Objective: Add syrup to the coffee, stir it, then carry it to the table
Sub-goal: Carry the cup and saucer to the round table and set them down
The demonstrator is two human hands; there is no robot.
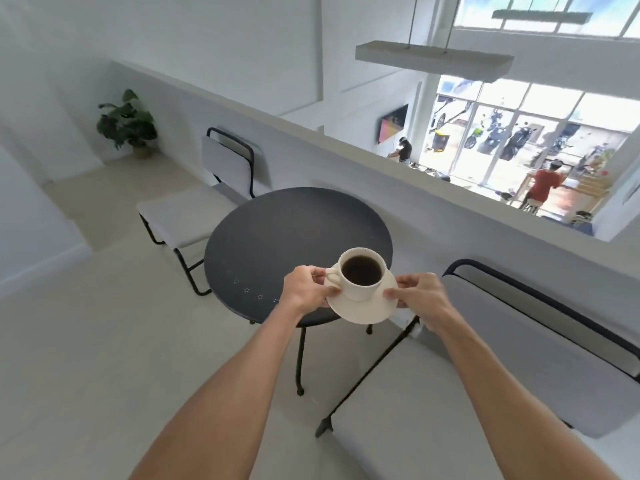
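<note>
Both arms reach forward, and between them rides a white saucer point(363, 308) with a white cup point(362, 275) standing upright on it. The cup is filled nearly to the brim with dark coffee point(362, 270), and its handle points toward the left hand point(304, 289). That hand grips the saucer's left rim, thumb on top just beside the handle, fingers tucked under. The right hand point(420, 299) pinches the opposite rim the same way, thumb pressed flat on the upper face. So both hands are closed on the saucer, not on the cup itself.

The saucer sits over the near right edge of a round dark table point(277, 230), part of it overhanging the rim toward the person. Whether its base is touching the tabletop or held just above it, I cannot tell from here. The tabletop carries only a few faint pale marks near its front edge.

A chair point(197, 216) with a pale cushion and thin black frame stands at the far left of the table, and a second, similar chair point(485, 368) stands close by on the right. Behind the table runs a low white wall point(346, 161), and beyond it the lower floor shows, with bright windows. A potted plant point(128, 123) stands in the far left corner.
</note>
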